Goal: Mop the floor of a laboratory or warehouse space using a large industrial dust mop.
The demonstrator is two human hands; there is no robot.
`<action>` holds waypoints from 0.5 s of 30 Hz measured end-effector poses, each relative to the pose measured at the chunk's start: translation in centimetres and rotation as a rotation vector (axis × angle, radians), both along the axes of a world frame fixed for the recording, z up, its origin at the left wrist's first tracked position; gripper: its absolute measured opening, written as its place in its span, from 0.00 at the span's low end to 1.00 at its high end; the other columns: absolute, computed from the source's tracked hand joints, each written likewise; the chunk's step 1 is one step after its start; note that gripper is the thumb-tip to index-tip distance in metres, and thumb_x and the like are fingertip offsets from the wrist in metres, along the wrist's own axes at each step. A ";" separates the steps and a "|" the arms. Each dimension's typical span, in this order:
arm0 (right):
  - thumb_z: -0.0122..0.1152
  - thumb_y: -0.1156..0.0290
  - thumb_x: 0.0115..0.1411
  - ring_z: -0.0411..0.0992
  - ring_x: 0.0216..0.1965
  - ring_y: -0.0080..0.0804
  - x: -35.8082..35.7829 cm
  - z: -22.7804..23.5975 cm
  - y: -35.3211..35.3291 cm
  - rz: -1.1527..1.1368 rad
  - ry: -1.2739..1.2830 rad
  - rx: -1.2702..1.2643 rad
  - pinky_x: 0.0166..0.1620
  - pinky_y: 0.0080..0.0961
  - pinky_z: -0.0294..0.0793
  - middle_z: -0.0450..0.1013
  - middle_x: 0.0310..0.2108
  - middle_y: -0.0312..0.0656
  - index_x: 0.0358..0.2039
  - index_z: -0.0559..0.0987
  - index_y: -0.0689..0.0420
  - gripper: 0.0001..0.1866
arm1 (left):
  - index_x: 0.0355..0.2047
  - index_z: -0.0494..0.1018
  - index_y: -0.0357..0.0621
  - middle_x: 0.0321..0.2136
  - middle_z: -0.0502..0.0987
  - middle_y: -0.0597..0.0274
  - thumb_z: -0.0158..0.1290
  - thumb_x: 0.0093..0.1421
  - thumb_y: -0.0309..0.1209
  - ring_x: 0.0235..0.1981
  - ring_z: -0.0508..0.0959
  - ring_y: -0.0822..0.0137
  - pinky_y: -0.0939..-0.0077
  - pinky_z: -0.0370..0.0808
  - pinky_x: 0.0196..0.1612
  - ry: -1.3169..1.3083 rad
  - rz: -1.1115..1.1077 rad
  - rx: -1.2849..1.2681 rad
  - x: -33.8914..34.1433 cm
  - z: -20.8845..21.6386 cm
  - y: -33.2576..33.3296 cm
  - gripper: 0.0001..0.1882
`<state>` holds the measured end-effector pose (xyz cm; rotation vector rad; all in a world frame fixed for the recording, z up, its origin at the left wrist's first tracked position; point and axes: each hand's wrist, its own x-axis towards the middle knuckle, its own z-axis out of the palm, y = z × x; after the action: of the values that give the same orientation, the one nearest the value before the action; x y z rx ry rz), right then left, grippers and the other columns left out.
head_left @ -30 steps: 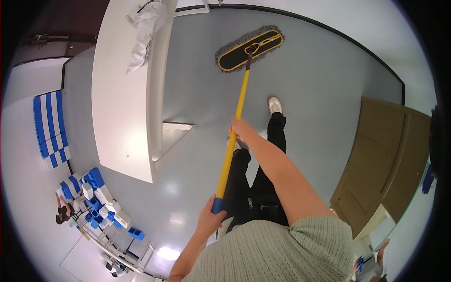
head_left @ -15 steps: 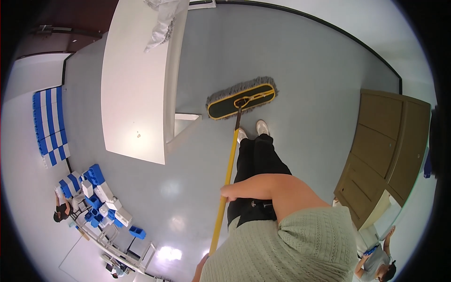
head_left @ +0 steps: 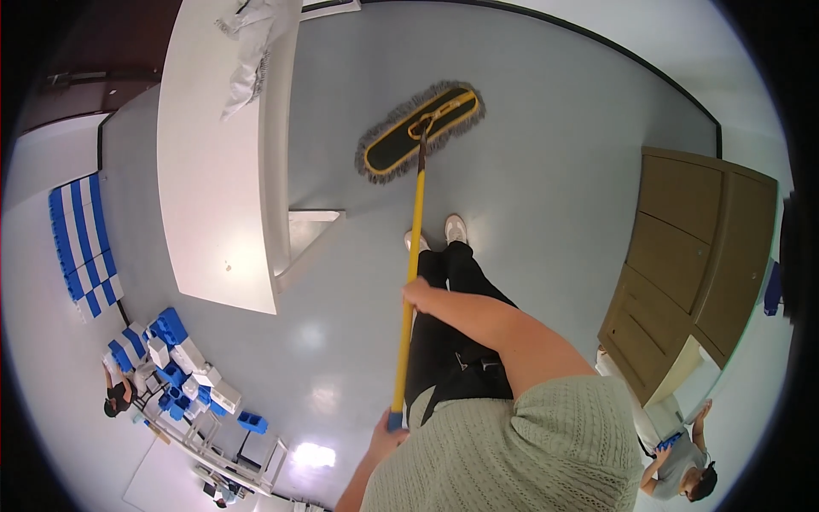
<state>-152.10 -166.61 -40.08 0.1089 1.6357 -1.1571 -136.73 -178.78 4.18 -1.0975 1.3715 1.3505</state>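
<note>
A dust mop with a yellow pole (head_left: 413, 247) and a wide grey-fringed head (head_left: 397, 147) lies out on the grey floor ahead of my feet. My right hand (head_left: 416, 293) is closed around the middle of the pole. Lower down, my left hand (head_left: 388, 437) grips the pole's end, just below its blue cap. The mop head rests flat and slanted, its right end farther from me than its left. Both my shoes (head_left: 455, 229) stand behind the head, on either side of the pole's line or close to it.
A long white table (head_left: 217, 205) with crumpled white plastic (head_left: 252, 60) on it stands at the left. On the right is a brown cabinet (head_left: 691, 256). Blue and white bins (head_left: 183, 367) are piled at the lower left. One person sits at lower right (head_left: 682, 465), another at far left (head_left: 119, 397).
The mop head has slid forward, away from my feet, and turned so its left end trails more. My hands moved forward with the pole, bringing the left hand fully into view.
</note>
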 end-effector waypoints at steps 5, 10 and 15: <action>0.53 0.66 0.57 0.69 0.14 0.37 -18.4 6.1 -1.5 -0.682 -0.126 0.250 0.19 0.37 0.66 0.68 0.13 0.45 0.19 0.73 0.61 0.14 | 0.57 0.57 0.48 0.16 0.66 0.63 0.51 0.50 0.19 0.09 0.65 0.70 0.77 0.60 0.11 -0.016 0.354 0.239 -15.4 -4.3 3.9 0.33; 0.51 0.57 0.60 0.75 0.25 0.46 -34.3 5.7 9.1 -0.487 0.483 0.596 0.29 0.41 0.72 0.73 0.19 0.51 0.22 0.76 0.64 0.21 | 0.60 0.53 0.48 0.16 0.64 0.64 0.52 0.49 0.21 0.09 0.64 0.69 0.76 0.60 0.12 0.025 0.320 0.423 -29.3 -7.0 11.2 0.37; 0.45 0.59 0.63 0.77 0.29 0.47 -33.9 5.5 11.9 -0.308 0.364 0.539 0.33 0.41 0.76 0.75 0.23 0.53 0.27 0.77 0.63 0.21 | 0.61 0.52 0.47 0.17 0.65 0.64 0.54 0.48 0.21 0.09 0.66 0.70 0.76 0.61 0.11 0.077 0.056 0.201 -29.4 -7.0 11.1 0.40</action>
<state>-186.05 -154.68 -34.60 0.5369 2.2890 -0.9659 -166.14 -167.65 -2.79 -0.9637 1.2364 1.5491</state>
